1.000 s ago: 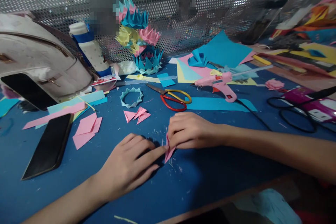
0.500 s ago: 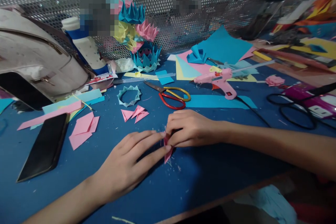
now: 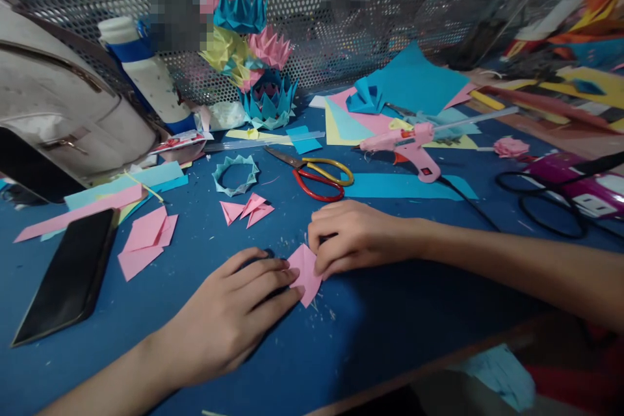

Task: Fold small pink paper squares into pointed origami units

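A pink square of paper lies on the blue table between my hands, turned so a corner points toward me, with a faint crease. My left hand rests with fingers stretched out, their tips on the paper's left side. On its right corner my right hand pinches the edge between thumb and curled fingers. Beyond them are small folded pink triangles and a light blue folded-paper ring. To the left lie loose pink paper pieces.
Red-and-yellow-handled scissors lie ahead, beside a blue paper strip and a pink glue gun with a black cord. A phone lies at left. Folded-paper flowers, a bottle and a bag stand behind.
The pink paper, seen narrow and edge-on before, now shows its flat, opened face. My left hand has drawn back slightly to the left; my right hand stays at the right edge.
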`<state>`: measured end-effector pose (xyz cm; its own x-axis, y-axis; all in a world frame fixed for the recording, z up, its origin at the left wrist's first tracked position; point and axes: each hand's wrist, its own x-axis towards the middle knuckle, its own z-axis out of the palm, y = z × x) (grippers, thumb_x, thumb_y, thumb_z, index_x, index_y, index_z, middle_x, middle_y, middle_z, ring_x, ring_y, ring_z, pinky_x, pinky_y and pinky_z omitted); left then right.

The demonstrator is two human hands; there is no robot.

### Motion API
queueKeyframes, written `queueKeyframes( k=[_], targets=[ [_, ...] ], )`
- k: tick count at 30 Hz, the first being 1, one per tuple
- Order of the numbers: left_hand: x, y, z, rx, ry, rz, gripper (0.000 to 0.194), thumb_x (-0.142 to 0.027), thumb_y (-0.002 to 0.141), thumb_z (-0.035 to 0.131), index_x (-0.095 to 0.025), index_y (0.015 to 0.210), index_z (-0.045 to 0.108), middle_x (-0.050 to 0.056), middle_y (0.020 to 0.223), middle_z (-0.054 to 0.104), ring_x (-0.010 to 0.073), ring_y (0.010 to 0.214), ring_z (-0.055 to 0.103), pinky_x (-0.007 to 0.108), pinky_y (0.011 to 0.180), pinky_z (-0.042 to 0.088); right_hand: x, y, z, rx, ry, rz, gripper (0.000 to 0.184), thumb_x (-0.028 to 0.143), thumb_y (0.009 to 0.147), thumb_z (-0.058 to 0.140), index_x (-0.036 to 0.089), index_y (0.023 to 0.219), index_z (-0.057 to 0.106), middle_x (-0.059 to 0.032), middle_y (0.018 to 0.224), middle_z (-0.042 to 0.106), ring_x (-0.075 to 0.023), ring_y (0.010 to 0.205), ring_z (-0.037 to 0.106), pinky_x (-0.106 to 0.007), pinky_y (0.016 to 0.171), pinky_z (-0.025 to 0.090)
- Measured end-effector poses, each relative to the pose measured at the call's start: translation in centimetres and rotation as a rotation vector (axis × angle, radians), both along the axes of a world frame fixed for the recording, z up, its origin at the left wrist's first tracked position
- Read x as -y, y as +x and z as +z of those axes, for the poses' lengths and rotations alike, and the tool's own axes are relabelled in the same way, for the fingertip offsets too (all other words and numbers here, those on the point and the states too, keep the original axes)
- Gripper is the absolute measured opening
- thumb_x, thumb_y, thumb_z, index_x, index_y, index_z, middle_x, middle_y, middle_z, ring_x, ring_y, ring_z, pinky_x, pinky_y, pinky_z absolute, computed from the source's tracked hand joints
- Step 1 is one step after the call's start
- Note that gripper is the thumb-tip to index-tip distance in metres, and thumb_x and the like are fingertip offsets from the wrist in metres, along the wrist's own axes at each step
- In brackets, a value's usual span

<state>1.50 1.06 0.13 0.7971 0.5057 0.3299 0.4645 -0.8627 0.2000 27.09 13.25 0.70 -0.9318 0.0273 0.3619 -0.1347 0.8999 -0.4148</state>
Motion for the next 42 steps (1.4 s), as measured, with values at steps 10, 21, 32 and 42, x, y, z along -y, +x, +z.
queueKeyframes(
  k=[10, 21, 32, 42],
  targets=[
    [0.1, 0.2, 0.1, -0.037, 0.008, -0.008, 0.041, -0.015, 0.109, 0.03, -0.015, 0.135, 0.062, 0.009, 0.121, 0.067, 0.0229, 0.116, 0.058, 0.043, 0.11, 0.032, 0.1, -0.3, -0.2, 0.149, -0.369, -0.077, 0.026, 0.038, 0.098, 0.062, 0.017, 0.088, 0.073, -0.0025, 0.087, 0.065, -0.0125, 0.085, 0.06, -0.022, 0.075, 0.042],
    [0.4, 0.2, -0.1, -0.086, 0.032, -0.001, 0.044, -0.012, 0.11, 0.027, -0.017, 0.145, 0.054, 0.006, 0.121, 0.068, 0.0229, 0.118, 0.055, 0.045, 0.112, 0.025, 1.3, -1.0, -0.4, 0.213, -0.372, -0.282, 0.028, 0.041, 0.096, 0.064, 0.018, 0.082, 0.067, 0.0009, 0.081, 0.059, -0.0139, 0.08, 0.056, -0.025, 0.068, 0.033],
    [0.5, 0.2, -0.2, -0.108, 0.009, 0.008, 0.043, -0.012, 0.109, 0.03, -0.015, 0.146, 0.051, 0.006, 0.125, 0.064, 0.0219, 0.119, 0.051, 0.044, 0.119, 0.015, 2.2, -1.1, -0.8, 0.21, -0.225, -0.347, 0.057, 0.067, 0.099, 0.034, 0.018, 0.084, 0.058, -0.0002, 0.085, 0.058, -0.0152, 0.076, 0.049, -0.028, 0.072, 0.03],
    [0.6, 0.1, -0.3, -0.168, 0.013, 0.007, 0.047, -0.012, 0.105, 0.036, -0.017, 0.15, 0.046, 0.01, 0.124, 0.062, 0.0261, 0.119, 0.052, 0.051, 0.114, 0.029, 2.2, -1.1, -0.8, 0.219, -0.201, -0.339, 0.058, 0.069, 0.099, 0.03, 0.02, 0.085, 0.059, 0.0006, 0.086, 0.057, -0.015, 0.075, 0.047, -0.029, 0.072, 0.03]
  ],
)
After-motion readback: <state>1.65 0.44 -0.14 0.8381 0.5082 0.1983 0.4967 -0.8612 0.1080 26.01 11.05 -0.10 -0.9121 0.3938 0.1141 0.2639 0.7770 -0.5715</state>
